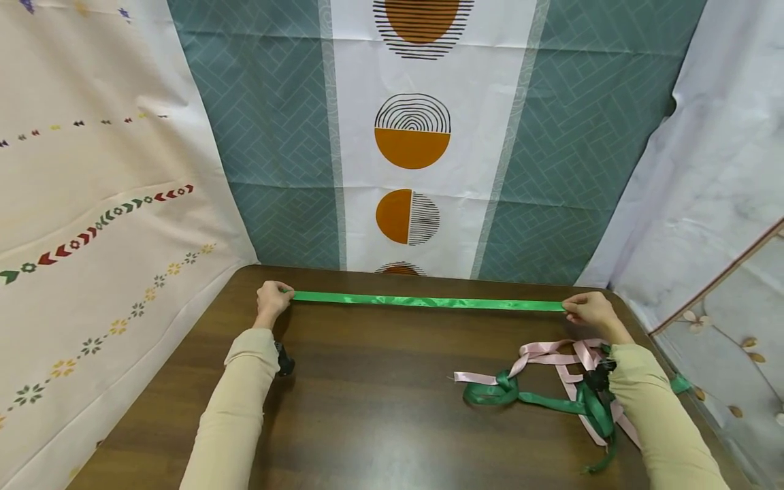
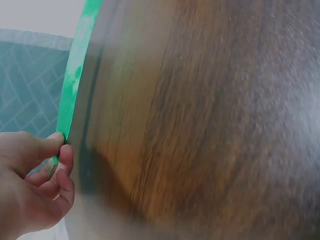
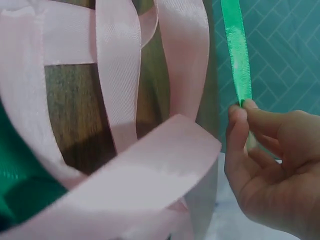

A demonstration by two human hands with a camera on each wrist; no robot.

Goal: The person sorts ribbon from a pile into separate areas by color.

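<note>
Bright green ribbon (image 1: 429, 302): stretched between the two hands, near the far edge of the brown table (image 1: 380, 381). Its long axis runs left to right, roughly parallel to that edge, the right end slightly lower in the head view. It looks straight, with little visible sag, so it is judged to be under light tension. How high it sits above the tabletop cannot be told.

Left hand (image 1: 272, 299): thumb and fingers pinch the ribbon's left end; the ribbon leads away to the right from it. Right hand (image 1: 589, 312): pinches the opposite end; the ribbon leads away to the left. Neither hand is nearer to the ribbon, since each holds one end; its middle lies well apart from both.

Loose pink ribbon (image 1: 545, 352) and dark green ribbon (image 1: 551, 403) lie tangled on the table's right side, near the right forearm, clear of the stretched strip. The right hand is the nearer to this pile.
</note>
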